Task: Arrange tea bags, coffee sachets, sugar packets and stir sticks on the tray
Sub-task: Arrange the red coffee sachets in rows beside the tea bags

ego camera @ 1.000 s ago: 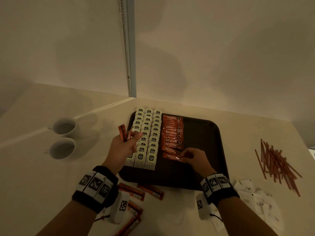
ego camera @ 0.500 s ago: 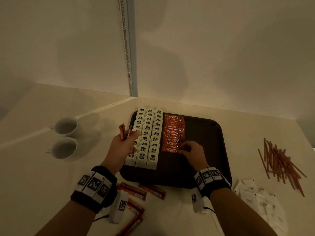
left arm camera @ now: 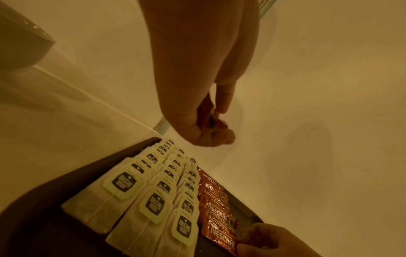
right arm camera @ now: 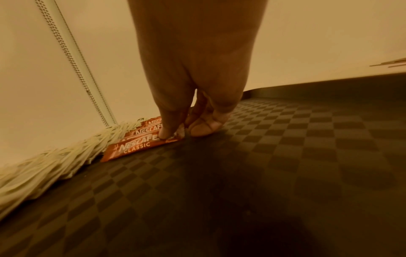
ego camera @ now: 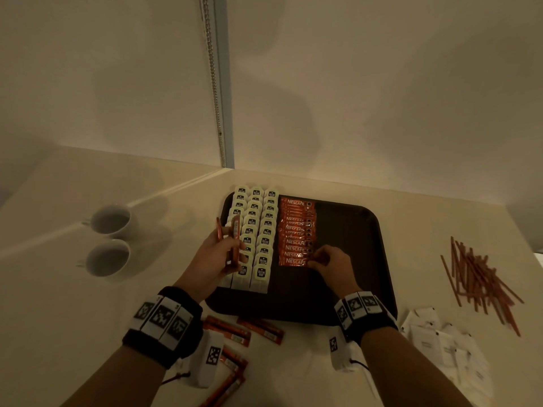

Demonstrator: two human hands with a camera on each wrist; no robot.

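Right hand [ego camera: 330, 264] down on the tray [ego camera: 352, 230], thumb and forefinger pinching the right end of the nearest coffee sachet [right arm camera: 134, 147], laid at the near end of the sachet column [ego camera: 296, 230]. Left hand [ego camera: 217, 254] raised over the tea bags [ego camera: 255, 233], fingers curled round a small bunch of spare sachets [ego camera: 233, 239] standing upright in the grip. Risks, as judged: a sideways drag on the pinched sachet skewing the overlapped column above it, or nudging it into the third tea-bag row just beside; a slack left grip dropping spares onto the tea tags. Tray contents: three rows of tea bags along the left, one sachet column touching them, right half bare. More sachets [ego camera: 244, 333] on the counter near the tray's front edge; sugar packets [ego camera: 440, 339] and stir sticks [ego camera: 482, 277] to its right, not yet loaded. Two cups [ego camera: 110, 239] well to the left, contents impossible to tell.
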